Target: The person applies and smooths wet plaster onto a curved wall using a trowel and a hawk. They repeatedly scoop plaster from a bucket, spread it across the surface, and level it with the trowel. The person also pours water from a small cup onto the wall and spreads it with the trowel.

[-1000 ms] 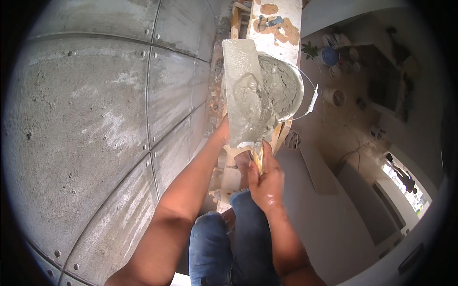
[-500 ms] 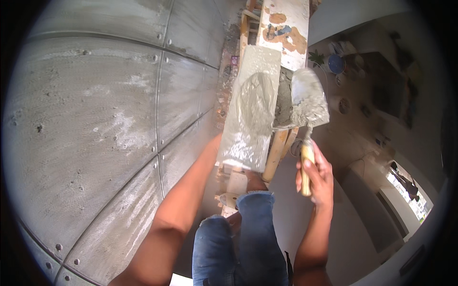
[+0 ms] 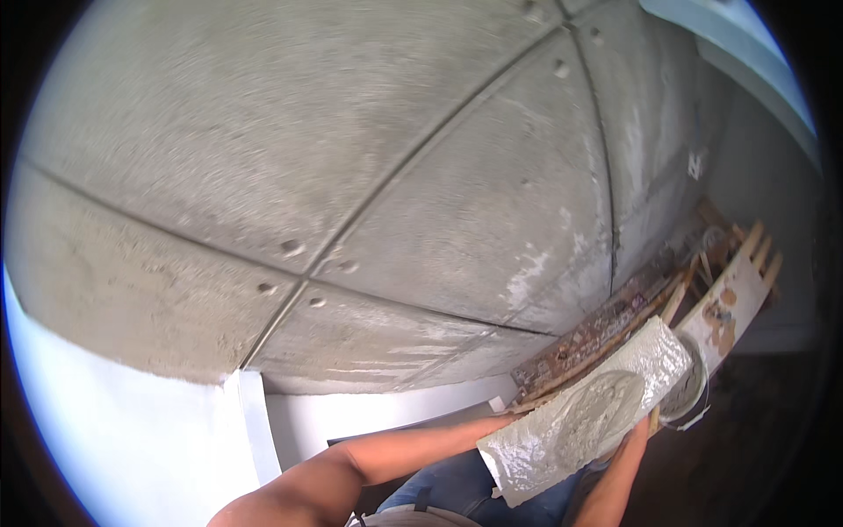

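Mostly, the wall point(image 3: 457, 220) fills the view: grey and rough, cut into big panels by dark grooves point(image 3: 303, 279) that bend with the lens. Round dimples point(image 3: 291, 247) sit near the corners where the grooves cross. The upper panel is grainy; pale streaks point(image 3: 527, 268) mark the panels lower down and to the right. At the lower left the grey ends in an uneven edge above a smooth white surface point(image 3: 123, 413), brightly lit. The far right of the room is dim, with a pale blue-white band point(image 3: 738, 61) across the upper corner.

The board point(image 3: 505, 465) lies slantwise at the lower right, in front of the jeans point(image 3: 448, 487), its face up and smeared wet. A mound of mortar point(image 3: 597, 413) sits near its middle. The left hand point(image 3: 499, 423) is at the board's wall-side edge, largely hidden under it, so how far its fingers close cannot be told. The right hand point(image 3: 634, 439) is at the opposite edge, partly covered; its grip cannot be told either.

Just beyond the board stands the bucket point(image 3: 702, 376), its wire handle point(image 3: 696, 418) hanging outward, next to a plank point(image 3: 746, 279) with brown stains. Rubble point(image 3: 588, 338) lines the wall's foot.
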The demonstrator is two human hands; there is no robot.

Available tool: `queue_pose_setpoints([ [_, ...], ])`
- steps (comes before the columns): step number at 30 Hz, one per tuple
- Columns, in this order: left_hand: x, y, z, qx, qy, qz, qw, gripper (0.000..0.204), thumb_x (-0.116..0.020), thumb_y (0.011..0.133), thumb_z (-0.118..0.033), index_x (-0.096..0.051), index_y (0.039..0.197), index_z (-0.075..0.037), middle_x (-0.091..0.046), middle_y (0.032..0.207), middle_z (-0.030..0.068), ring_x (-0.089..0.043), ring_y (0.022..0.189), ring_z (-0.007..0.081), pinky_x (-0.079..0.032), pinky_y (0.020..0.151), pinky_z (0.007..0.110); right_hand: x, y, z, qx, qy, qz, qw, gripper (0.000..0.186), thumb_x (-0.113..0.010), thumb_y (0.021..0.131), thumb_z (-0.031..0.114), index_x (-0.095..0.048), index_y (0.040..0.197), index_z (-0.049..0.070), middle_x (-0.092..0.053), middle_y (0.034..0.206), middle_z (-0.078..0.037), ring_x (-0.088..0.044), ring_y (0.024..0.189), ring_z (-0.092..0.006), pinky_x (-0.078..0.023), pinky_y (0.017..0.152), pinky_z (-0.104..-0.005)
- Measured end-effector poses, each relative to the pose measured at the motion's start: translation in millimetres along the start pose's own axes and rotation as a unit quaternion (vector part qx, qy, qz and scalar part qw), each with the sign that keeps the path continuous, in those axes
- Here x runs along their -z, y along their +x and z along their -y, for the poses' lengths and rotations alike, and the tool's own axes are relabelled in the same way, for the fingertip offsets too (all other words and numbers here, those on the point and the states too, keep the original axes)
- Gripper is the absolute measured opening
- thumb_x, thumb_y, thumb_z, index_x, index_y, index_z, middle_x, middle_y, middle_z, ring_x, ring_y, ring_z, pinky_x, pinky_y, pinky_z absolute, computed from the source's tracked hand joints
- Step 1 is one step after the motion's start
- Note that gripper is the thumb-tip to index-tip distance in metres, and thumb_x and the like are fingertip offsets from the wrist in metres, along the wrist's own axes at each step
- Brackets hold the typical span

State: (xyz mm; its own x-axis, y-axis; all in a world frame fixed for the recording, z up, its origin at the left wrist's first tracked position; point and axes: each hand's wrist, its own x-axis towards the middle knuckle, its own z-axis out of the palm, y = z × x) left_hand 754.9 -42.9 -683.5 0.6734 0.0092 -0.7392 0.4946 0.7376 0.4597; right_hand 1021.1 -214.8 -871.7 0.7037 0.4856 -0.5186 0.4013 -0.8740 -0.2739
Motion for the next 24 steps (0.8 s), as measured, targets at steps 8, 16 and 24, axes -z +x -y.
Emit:
queue_pose_setpoints([
  [8,-18,-191,14,-0.153,-0.039,-0.004,0.987,0.051,-0.055,0.103,-0.033,-0.053,0.14,0.002,-0.061,0.133,0.0143,-0.063,0.115,0.0237,-0.05,0.101,0.038,30,-192,196,0.083,0.433,0.223,0.869,0.046,-0.066,0.089,0.035,-0.065,0.125,0.007,-0.065,0.128,-0.017,-0.057,0.126,-0.0379,-0.049,0.103,-0.0486],
  [16,-13,-417,52,-0.469,-0.029,-0.01,0.883,0.056,-0.053,0.105,-0.039,-0.05,0.144,0.002,-0.059,0.138,0.0146,-0.062,0.119,0.0253,-0.048,0.105,0.04,82,-336,360,0.143,0.64,0.47,0.591,0.05,-0.068,0.088,0.039,-0.064,0.128,0.009,-0.064,0.129,-0.015,-0.056,0.127,-0.0364,-0.048,0.104,-0.0494],
  [24,-50,-788,86,-0.434,0.216,-0.739,0.468,0.046,-0.052,0.106,-0.036,-0.059,0.13,0.003,-0.068,0.11,0.0098,-0.063,0.097,0.0161,-0.048,0.094,0.032,104,-426,474,0.212,0.727,0.52,0.396,0.055,-0.069,0.087,0.042,-0.062,0.132,0.011,-0.064,0.131,-0.013,-0.055,0.129,-0.035,-0.048,0.106,-0.0502],
])
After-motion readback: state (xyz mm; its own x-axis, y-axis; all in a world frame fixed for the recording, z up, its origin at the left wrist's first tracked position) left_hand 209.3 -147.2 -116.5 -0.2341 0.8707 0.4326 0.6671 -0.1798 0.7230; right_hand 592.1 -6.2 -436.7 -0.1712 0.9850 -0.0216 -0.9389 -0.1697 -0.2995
